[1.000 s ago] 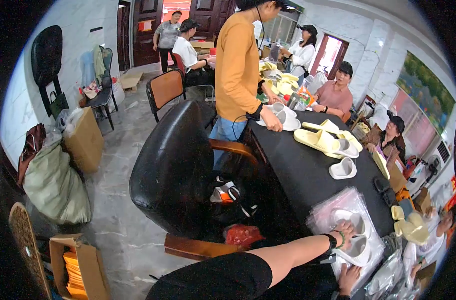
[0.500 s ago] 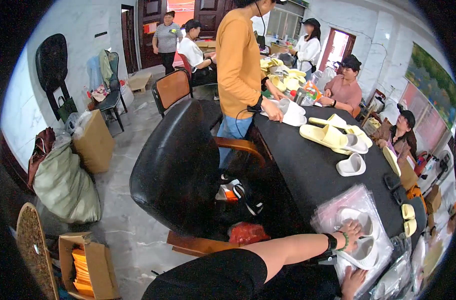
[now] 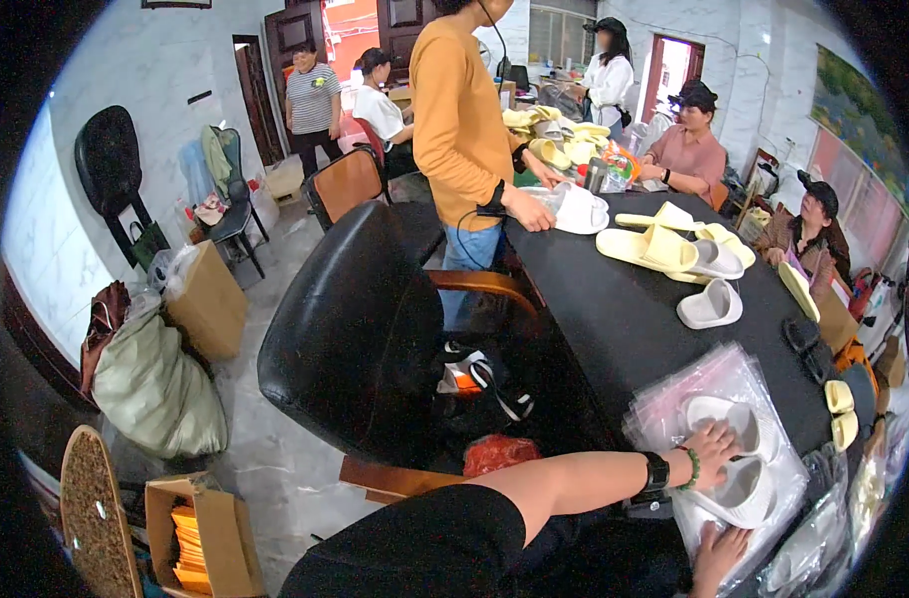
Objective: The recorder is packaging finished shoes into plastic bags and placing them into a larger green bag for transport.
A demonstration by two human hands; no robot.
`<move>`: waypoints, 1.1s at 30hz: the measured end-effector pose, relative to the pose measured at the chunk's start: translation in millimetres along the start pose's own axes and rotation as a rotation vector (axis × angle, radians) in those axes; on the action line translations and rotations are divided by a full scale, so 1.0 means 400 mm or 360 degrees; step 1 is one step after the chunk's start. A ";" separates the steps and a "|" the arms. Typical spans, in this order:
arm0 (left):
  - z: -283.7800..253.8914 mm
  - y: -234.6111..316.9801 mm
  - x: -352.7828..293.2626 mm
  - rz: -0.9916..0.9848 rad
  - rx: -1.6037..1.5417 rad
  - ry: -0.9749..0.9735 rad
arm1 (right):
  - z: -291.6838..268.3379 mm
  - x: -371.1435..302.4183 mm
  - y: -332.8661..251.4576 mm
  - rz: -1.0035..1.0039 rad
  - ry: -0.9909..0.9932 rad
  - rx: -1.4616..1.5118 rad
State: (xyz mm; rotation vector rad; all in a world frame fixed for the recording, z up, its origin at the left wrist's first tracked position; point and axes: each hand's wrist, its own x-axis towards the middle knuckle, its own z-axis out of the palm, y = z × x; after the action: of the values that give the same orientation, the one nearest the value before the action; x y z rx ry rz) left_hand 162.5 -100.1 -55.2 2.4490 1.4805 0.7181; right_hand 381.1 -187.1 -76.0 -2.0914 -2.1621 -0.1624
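My left hand [image 3: 711, 446] lies flat, fingers spread, on a clear plastic bag [image 3: 673, 404] holding a pair of white slippers [image 3: 738, 468] at the near end of the black table [image 3: 614, 319]. A black watch and a green bead bracelet are on that wrist. My right hand [image 3: 718, 553] shows only partly at the lower edge, with its fingers touching the near side of the same bag. Its grip is hidden.
A black leather armchair [image 3: 350, 329] stands left of the table. Loose yellow and white slippers [image 3: 673, 249] lie further along it. A person in orange [image 3: 459, 120] stands there handling a bagged white slipper [image 3: 579, 211], and others sit around. Cardboard boxes [image 3: 190, 538] and a sack [image 3: 155, 384] stand on the floor.
My left hand stays pressed on the bagged slippers, and my right hand has come a little further into view. The person in orange keeps working at the table's far side.
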 end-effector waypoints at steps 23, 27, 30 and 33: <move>0.017 0.002 0.167 -0.0084 0.0093 0.0008 | -0.052 -0.047 -0.024 0.0035 -0.0053 0.0068; -0.042 -0.023 0.186 -0.0256 -0.0281 0.0118 | 0.006 -0.060 0.059 -0.0020 0.0099 0.0003; -0.094 -0.182 0.168 -0.0387 -0.0110 0.0351 | -0.054 -0.036 -0.025 -0.0089 0.0165 0.0321; -0.160 -0.287 0.138 -0.0432 0.0167 0.0210 | -0.041 -0.015 -0.055 0.0002 0.0115 0.0233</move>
State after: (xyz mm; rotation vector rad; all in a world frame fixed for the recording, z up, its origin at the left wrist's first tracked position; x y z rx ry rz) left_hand 62.4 -1.9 -28.8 2.2441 1.8980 0.7751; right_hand 359.5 -196.6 -60.6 -1.9763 -2.0646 -0.0756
